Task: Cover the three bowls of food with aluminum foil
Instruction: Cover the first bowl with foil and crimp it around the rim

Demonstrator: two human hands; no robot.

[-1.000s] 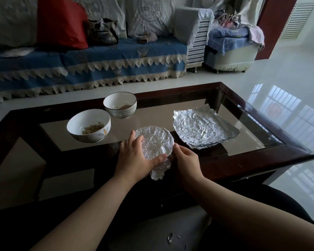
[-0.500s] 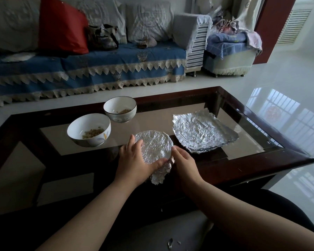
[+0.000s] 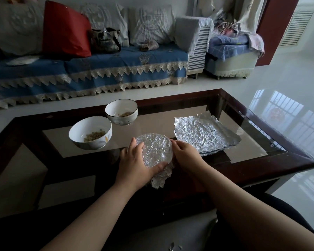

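A foil-covered bowl (image 3: 155, 149) stands near the front edge of the table. My left hand (image 3: 134, 164) curls round its left and front side, thumb pressing the foil against the rim. My right hand (image 3: 186, 156) cups its right side, fingers curled on the foil edge. A crumpled flap of foil hangs down at the bowl's front. Two uncovered white bowls hold some food: one (image 3: 90, 132) to the left, another (image 3: 121, 112) further back. Several flat foil sheets (image 3: 205, 133) lie stacked to the right.
The glass-topped coffee table (image 3: 261, 167) has a dark wooden frame. A sofa with a blue cover (image 3: 91, 69) and a red cushion (image 3: 65, 29) runs behind it. Glossy white floor (image 3: 288, 84) lies to the right. Small foil scraps (image 3: 172, 246) lie near my lap.
Both hands have stayed on the covered bowl. My right hand has slid up along its right rim, pressing the foil in. The camera has tilted slightly.
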